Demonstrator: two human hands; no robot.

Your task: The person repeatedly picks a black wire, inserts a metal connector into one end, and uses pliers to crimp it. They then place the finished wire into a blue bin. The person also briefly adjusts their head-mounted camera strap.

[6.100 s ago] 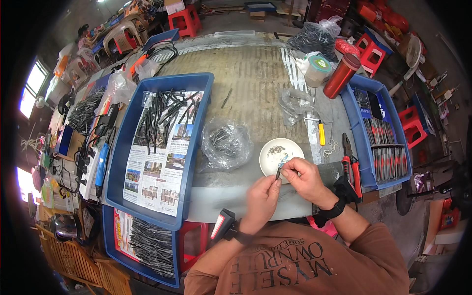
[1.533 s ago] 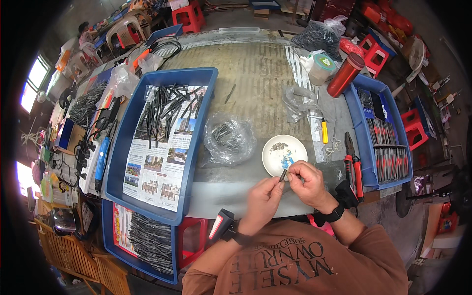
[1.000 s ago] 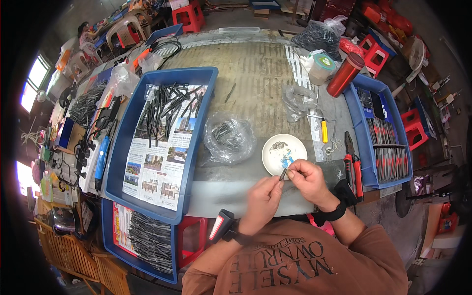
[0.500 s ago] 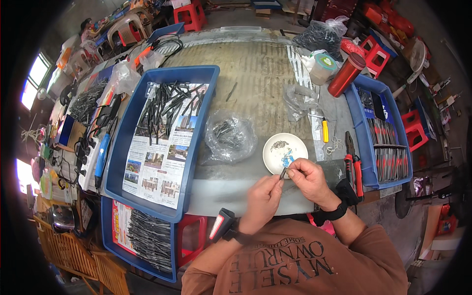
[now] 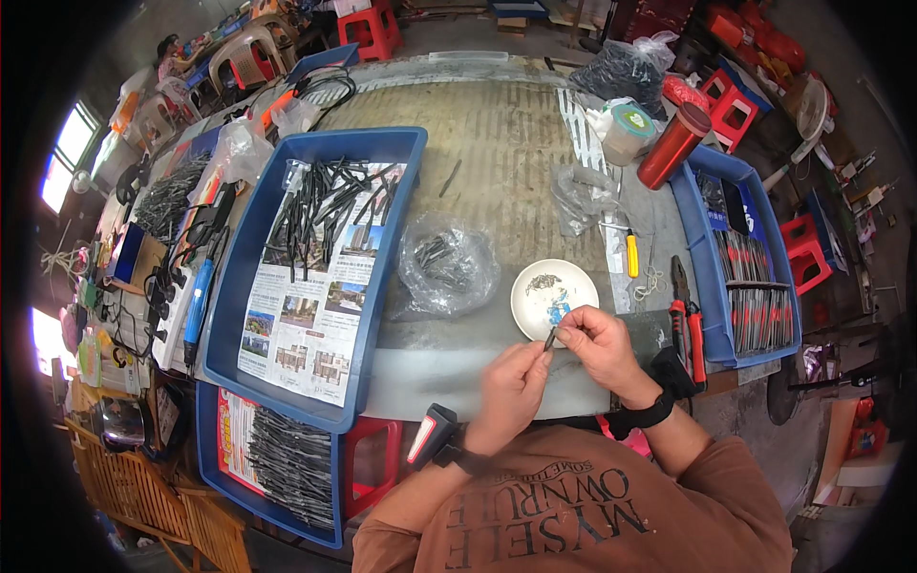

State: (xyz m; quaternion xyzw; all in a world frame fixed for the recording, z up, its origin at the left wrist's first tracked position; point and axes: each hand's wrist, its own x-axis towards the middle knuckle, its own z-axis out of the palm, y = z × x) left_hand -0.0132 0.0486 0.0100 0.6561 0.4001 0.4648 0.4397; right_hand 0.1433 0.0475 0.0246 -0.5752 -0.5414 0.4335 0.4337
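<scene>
Just in front of my body, my left hand (image 5: 516,384) pinches a small dark stick-like piece (image 5: 550,337) that points up between its fingertips. My right hand (image 5: 600,350) is closed in a pinch right against the tip of that piece; anything else between its fingers is too small to make out. Both hands are at the near edge of a white round dish (image 5: 522,304). In the dish lie a small heap of tiny metal-looking parts (image 5: 545,283) and some little blue bits (image 5: 559,310). My right fingers hide part of its rim.
Left, a blue tray (image 5: 357,382) holds black strips on newspaper; another blue tray (image 5: 336,477) sits lower. A clear bag (image 5: 479,283) of dark pieces lies mid-table. Rightward are a yellow screwdriver (image 5: 631,256), red-handled pliers (image 5: 697,344), a red flask (image 5: 674,145) and a blue crate (image 5: 712,286).
Both hands stay almost in place, with the fingertips shifting slightly around the small dark piece. The dish and the trays have not moved.
</scene>
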